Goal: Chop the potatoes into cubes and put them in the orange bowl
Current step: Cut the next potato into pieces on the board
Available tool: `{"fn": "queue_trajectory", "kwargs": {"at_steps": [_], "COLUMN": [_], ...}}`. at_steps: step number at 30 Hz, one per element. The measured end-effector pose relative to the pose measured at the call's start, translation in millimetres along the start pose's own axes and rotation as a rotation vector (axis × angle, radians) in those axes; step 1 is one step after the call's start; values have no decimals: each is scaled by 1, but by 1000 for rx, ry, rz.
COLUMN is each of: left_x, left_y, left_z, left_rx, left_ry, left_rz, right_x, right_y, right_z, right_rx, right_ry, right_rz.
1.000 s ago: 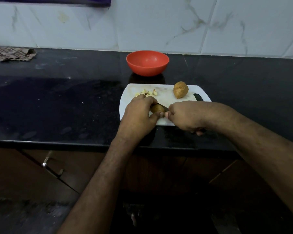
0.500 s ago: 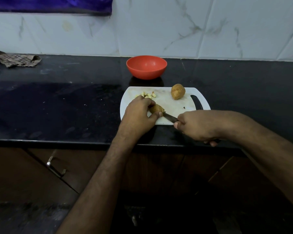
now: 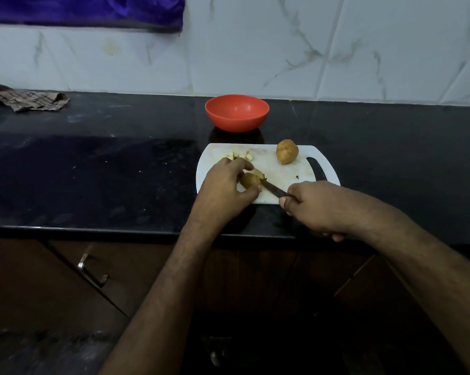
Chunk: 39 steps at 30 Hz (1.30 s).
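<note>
Potato piece [image 3: 250, 180], skin on, lies on the near left part of the white cutting board [image 3: 288, 174]. The left hand [image 3: 223, 189] grips it, fingers curled over the far side and thumb pressed against the near side. The right hand [image 3: 313, 205] is closed round the handle of a knife [image 3: 274, 188]; the handle itself is hidden inside the fist. The dark blade points left and away, its tip meeting the right side of the held piece. A small heap of pale cubes [image 3: 237, 156] sits at the board's far left corner, partly behind the left knuckles. A whole potato [image 3: 287, 151] rests near the board's far edge, apart from both hands. The orange bowl [image 3: 237, 112] stands on the black counter [image 3: 120, 163] just beyond the board; no cubes show inside it. A crumpled checked cloth [image 3: 29, 100] lies at the counter's far left
</note>
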<state>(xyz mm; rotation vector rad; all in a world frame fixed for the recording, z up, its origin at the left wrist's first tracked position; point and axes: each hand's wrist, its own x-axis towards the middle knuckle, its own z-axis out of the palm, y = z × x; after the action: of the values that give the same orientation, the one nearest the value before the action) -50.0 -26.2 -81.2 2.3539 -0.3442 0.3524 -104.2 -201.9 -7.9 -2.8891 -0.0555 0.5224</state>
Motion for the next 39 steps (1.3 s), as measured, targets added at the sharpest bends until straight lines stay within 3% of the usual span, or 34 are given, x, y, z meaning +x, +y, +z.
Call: {"fn": "queue_trajectory", "kwargs": {"at_steps": [5,9,21,34,39], "left_x": [1,3,-3,-2,-1], "left_y": [-2,-3,-3,4,8], "left_z": [6,7,-2,3,1], "left_rx": [178,165,-15,95,109], "left_ry": [-68,-83,9,4,-9], "left_rz": [94,86,-20,-6,-34], "right_x": [0,-14,5,15,17], "right_y": [-3,0,-25,-34,-41], "right_z": [3,-5,6,10,2], "right_rx": [-76,-131,119,-135,-188], "right_ry": [-8,-22,139,168,96], "right_rz": [7,8,-8,-16,-8]}}
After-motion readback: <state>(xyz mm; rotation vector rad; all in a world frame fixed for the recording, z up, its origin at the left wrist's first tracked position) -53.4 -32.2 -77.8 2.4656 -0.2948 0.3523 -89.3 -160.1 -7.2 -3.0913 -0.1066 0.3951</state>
